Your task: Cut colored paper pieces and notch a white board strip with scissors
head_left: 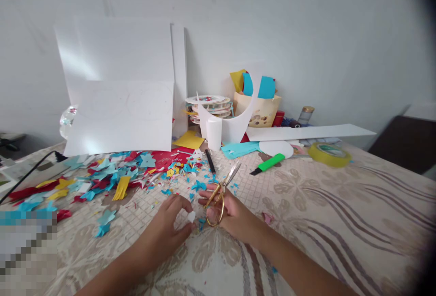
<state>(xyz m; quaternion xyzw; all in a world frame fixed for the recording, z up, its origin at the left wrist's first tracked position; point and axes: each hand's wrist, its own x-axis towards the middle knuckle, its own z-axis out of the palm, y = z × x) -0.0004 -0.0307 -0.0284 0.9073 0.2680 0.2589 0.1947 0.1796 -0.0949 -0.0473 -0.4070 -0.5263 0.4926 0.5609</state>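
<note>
My left hand (166, 225) is low over the table, thumb and forefinger curled around a small white paper piece (191, 217). Just to its right, my right hand (231, 212) holds gold-handled scissors (223, 186), with the thumb at one finger loop. Their blades point up and away from me and look nearly closed. Around both hands lie tiny blue paper scraps (198, 186). Beyond them are a black pen-like stick (210, 161) and a green box cutter (269, 164) with a dark tip.
A heap of coloured paper cutouts (102, 173) spreads on the left. White boards (129, 118) lean on the wall behind it. Farther back stand a white cylinder (214, 134), stacked discs (213, 105) and a paper-filled tub (259, 107). Yellow tape (329, 154) lies right on the patterned tablecloth (306, 232).
</note>
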